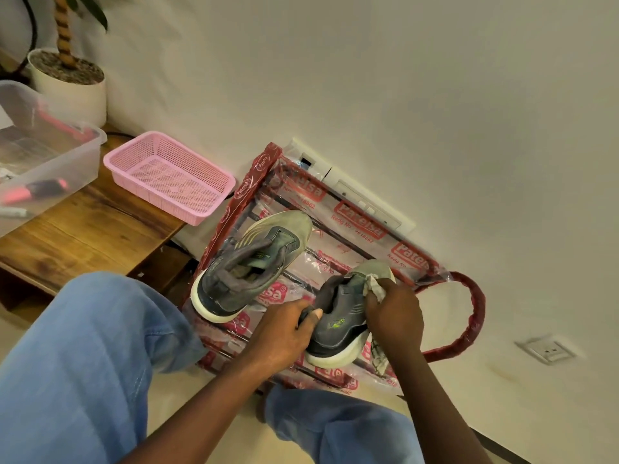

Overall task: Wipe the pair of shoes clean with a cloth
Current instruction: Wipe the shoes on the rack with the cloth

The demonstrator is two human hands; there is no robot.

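Note:
Two grey sneakers with white soles sit on a plastic-wrapped red rack [335, 236]. The left shoe [251, 262] stands alone, untouched. My left hand [284, 329] grips the heel collar of the right shoe [338, 326], thumb hooked over its rim. My right hand [395, 316] clutches a whitish cloth [373, 288] and presses it against the shoe's outer side, near the tongue. A tail of the cloth hangs below my wrist beside the sole.
A pink mesh basket [170, 175] and a clear plastic tub [43, 152] with pens rest on a wooden bench [90, 236] at left, a white potted plant [70, 85] behind. My jeans-clad knees [83, 363] flank the rack. A wall socket [544, 349] lies at right.

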